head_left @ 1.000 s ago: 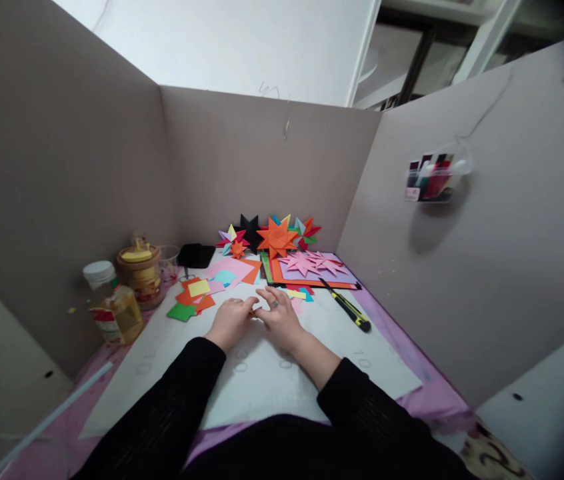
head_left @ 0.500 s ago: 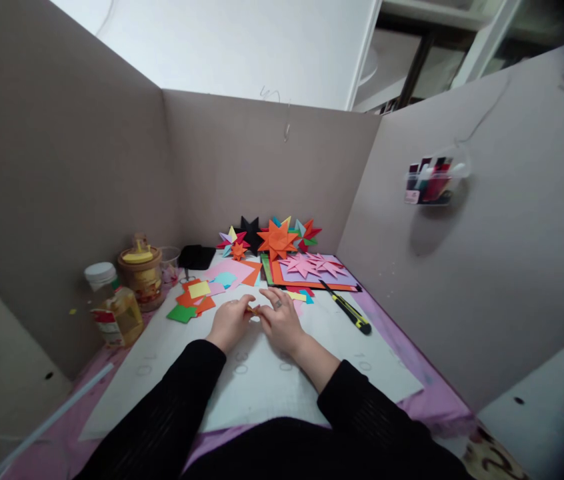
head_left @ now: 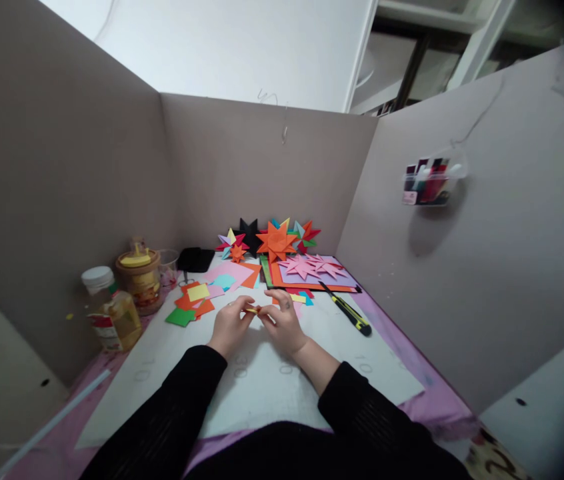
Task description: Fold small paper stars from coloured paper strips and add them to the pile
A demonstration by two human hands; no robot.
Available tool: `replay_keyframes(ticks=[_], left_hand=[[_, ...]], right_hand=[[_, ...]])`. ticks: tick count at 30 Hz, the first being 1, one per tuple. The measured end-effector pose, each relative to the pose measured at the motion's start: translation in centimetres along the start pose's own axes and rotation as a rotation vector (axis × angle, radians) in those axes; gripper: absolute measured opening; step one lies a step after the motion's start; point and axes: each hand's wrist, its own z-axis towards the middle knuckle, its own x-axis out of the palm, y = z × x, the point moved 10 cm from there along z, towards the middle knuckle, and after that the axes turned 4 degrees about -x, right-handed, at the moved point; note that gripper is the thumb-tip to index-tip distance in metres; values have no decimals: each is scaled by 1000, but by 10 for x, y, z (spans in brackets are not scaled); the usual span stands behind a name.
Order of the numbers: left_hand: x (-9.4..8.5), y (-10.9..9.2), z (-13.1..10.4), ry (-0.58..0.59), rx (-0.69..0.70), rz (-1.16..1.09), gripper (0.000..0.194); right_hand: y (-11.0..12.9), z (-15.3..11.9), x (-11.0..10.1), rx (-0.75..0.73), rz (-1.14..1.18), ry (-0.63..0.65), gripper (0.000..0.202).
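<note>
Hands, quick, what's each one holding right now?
Left hand: closed, pinching a small yellow-orange paper piece.
Right hand: closed, pinching the same piece's other end.

A way is left over the white board (head_left: 392, 373) between the right hand (head_left: 283, 330) and the cutter (head_left: 348, 311); the far right corner is blocked by stacked sheets (head_left: 276, 275).

A paper piece (head_left: 252, 310) sits between the left hand (head_left: 229, 327) and right hand (head_left: 283, 325), above the board (head_left: 262, 403). From there, standing stars (head_left: 277, 241) are at 12 o'clock, before the wall (head_left: 262, 173); paper sheets (head_left: 312, 281) at 1, flat stars (head_left: 302, 267) on them; a knife (head_left: 348, 311) at 3; scraps (head_left: 197, 292) at 10; a bottle (head_left: 117, 328) at 9.
</note>
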Motion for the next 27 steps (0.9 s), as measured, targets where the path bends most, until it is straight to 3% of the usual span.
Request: replay_keyframes(ticks=[6,12,15,18,23,27], left_hand=[[-5,-12,-3,-93,120,97,12],[-16,-35,-13,-236,356,193,6],[-19,-41,-15,-269,395,192,7],[-13,-38,-12,-206,329,138,9],[8,-10,-4,40,-5,-139,27],[13,0,-1,99,-137,-296,31]], right_hand=[[11,4,-8,-62,-177,-44,13],[18,3,-12,-122,-175,-60,15],[16,4,-16,-96,-192,-92,14],[14,4,-16,-77,-182,-88,16],[1,3,-9,11,-122,-39,16],[-8,3,-9,90,-71,-36,14]])
